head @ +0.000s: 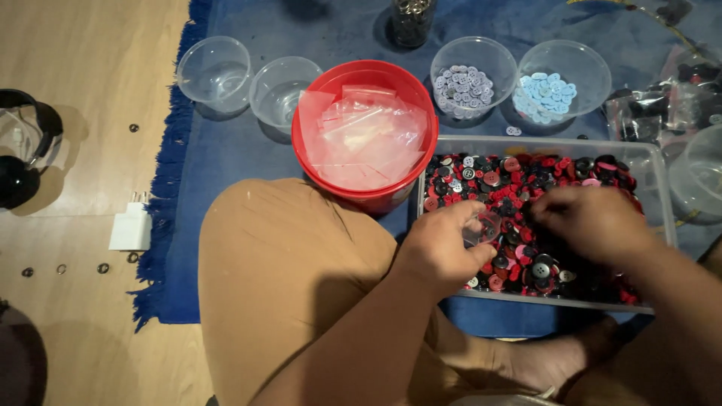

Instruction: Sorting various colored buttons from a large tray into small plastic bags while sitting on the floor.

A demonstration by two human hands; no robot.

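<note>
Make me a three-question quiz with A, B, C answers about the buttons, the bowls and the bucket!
1. Where are both hands?
A. Over the clear tray of red and black buttons
B. Inside the red bucket
C. On the wooden floor

2. What colour are the buttons in the bowl farthest right?
A. Green
B. Light blue
C. Orange

3. What state are the two clear bowls left of the bucket in?
A. Full of buttons
B. Upside down
C. Empty

Answers:
1 A: the left hand and right hand are over the clear tray heaped with red and black buttons.
2 B: the right bowl holds light blue buttons.
3 C: both empty bowls beside the red bucket stand upright with nothing in them.
</note>
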